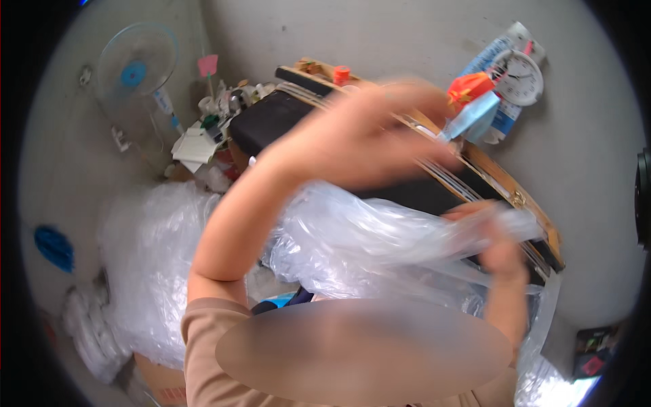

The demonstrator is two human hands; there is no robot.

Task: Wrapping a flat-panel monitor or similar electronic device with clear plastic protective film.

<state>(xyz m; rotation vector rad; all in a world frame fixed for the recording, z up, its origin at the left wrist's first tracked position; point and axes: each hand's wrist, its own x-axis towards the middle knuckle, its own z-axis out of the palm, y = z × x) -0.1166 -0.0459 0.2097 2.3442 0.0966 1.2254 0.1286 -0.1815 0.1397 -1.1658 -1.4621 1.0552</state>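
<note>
Nearest, item one: right hand (pixel 498 247), fingers curled together and clamped on a gathered fold of the clear plastic sheet (pixel 380 237); the hand is blurred, so single fingers are hard to tell apart.

Item two: clear plastic sheet, crumpled, thin, see-through. It runs from the right hand's grip leftward and down, bunching under the raised left forearm and spilling toward the lower right edge, where it is cut off. Its lower part is hidden behind a blurred oval patch at the bottom of the view.

Item three: left hand (pixel 366 139), raised above the sheet and strongly motion-blurred. Fingers seem loosely spread, pointing right, but whether they pinch any plastic cannot be told. The sheet lies just below and to the right of this hand.

Item four: beige sleeve (pixel 203 339), upper left arm, cut off at the lower edge.

Item five: heap of clear plastic (pixel 152 271), left of the arm, resting above a cardboard box (pixel 163 383) that is only partly in view.

Item six: black case with wooden edge (pixel 407 190), behind both hands, largely covered by them and by the sheet.

Item seven: blue face mask (pixel 471 119) and an orange object (pixel 469 87), at the case's far edge; the latter's kind is unclear.

Farthest: wall clock (pixel 519 78), upper right; white fan with blue hub (pixel 135 68), upper left; small clutter of white items (pixel 203 136) between fan and case.
</note>
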